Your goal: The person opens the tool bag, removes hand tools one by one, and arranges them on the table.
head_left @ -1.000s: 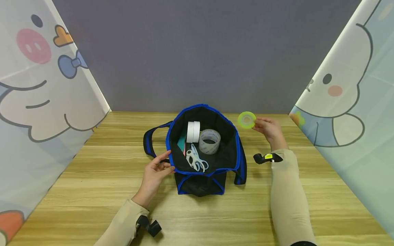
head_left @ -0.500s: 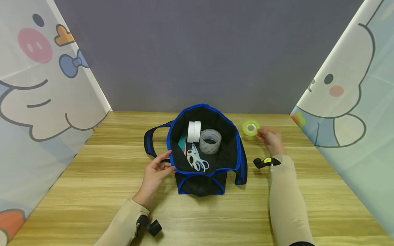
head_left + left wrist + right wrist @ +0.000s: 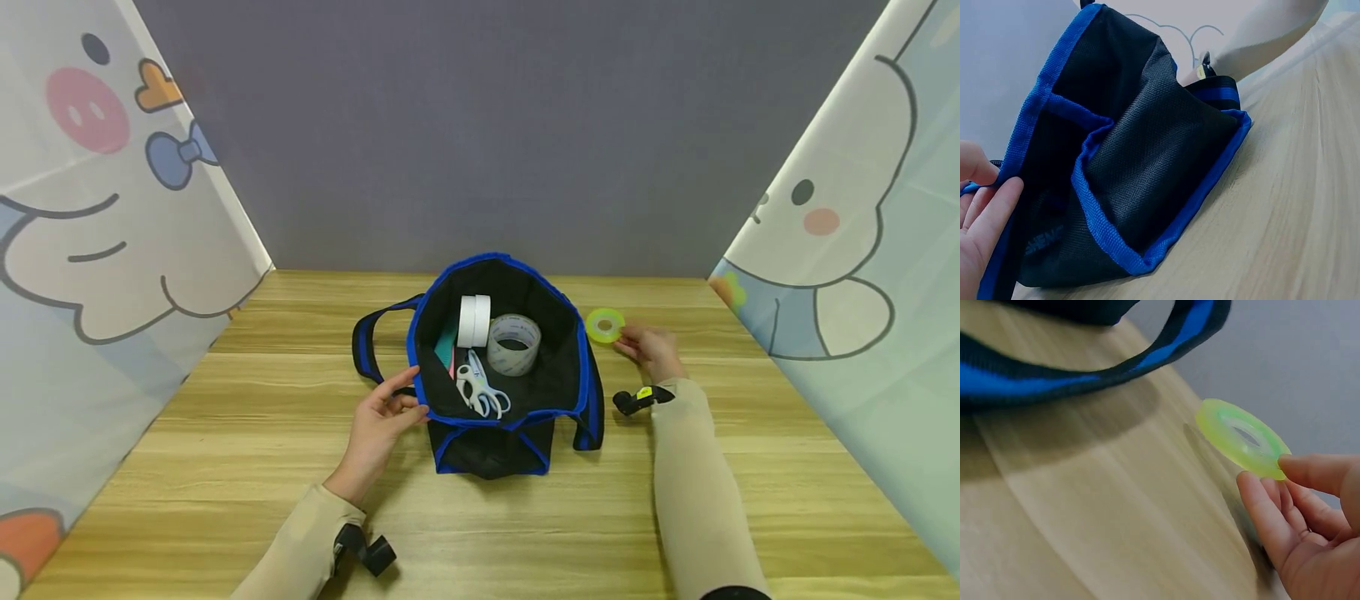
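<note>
A black bag [image 3: 555,387] with blue trim stands upright with its mouth open. Inside it lie white rolls [image 3: 473,322], a clear tape roll [image 3: 513,360], white scissors [image 3: 480,390] and a teal item [image 3: 445,346]. The left hand [image 3: 377,429] pinches the bag's left rim between thumb and fingers; the left wrist view shows this hand [image 3: 985,219] at the blue edge [image 3: 1022,134]. Right of the bag, the right hand [image 3: 652,348] pinches a yellow-green tape roll [image 3: 599,336] by its edge. In the right wrist view, thumb and fingers of the hand [image 3: 1316,519] hold that roll [image 3: 1210,425] above the table.
Bag straps loop out at the left [image 3: 362,346] and right [image 3: 595,417] sides. A front pocket [image 3: 491,454] faces the person. The wooden table [image 3: 225,433] ends at a grey back panel [image 3: 480,142], with cartoon-printed panels at both sides.
The right hand has moved toward the person with the yellow-green roll, which has tilted along the way. The left hand keeps its hold on the bag's rim.
</note>
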`<act>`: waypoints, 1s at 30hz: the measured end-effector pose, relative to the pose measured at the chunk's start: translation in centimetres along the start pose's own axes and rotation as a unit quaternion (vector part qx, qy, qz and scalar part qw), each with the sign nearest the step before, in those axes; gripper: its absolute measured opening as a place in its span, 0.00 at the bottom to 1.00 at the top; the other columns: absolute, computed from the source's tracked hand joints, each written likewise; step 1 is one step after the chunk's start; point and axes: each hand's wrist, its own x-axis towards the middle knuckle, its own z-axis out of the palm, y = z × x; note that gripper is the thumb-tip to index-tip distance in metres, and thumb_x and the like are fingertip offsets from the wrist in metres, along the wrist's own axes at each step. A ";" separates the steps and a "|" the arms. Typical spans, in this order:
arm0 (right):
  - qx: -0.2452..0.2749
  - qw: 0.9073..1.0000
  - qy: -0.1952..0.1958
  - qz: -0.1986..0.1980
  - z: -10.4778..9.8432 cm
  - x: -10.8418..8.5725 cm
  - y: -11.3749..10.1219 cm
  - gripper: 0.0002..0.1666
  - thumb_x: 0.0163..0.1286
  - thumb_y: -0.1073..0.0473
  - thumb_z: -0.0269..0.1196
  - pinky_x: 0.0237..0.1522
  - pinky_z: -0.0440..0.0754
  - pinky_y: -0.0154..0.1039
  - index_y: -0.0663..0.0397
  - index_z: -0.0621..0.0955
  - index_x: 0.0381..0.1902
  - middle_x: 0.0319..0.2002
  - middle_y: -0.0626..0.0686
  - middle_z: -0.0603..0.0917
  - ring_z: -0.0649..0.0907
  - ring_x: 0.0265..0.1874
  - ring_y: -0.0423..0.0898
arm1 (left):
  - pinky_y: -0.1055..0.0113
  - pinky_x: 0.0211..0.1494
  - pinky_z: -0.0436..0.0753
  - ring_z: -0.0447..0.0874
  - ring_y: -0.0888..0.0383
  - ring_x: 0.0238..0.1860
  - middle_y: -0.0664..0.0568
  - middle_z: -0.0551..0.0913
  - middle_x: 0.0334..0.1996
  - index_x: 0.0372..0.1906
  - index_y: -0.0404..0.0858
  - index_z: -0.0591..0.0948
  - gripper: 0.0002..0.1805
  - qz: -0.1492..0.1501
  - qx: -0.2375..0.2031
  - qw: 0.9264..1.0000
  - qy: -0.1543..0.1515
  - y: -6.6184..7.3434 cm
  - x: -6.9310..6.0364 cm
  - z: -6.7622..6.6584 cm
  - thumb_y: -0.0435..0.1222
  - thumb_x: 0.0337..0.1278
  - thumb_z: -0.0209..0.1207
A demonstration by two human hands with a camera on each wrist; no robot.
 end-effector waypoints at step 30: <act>-0.189 0.982 -0.012 -0.006 0.1 1.0 -0.3 0.31 0.71 0.72 0.56 0.33 0.88 0.32 0.82 0.62 0.67 0.22 0.52 0.83 0.85 0.21 0.40 | 0.66 0.39 0.88 0.80 0.63 0.35 0.47 0.72 0.52 0.66 0.22 0.70 0.33 -0.013 0.013 1.000 0.003 0.2 -0.2 0.0 0.12 0.50 0.57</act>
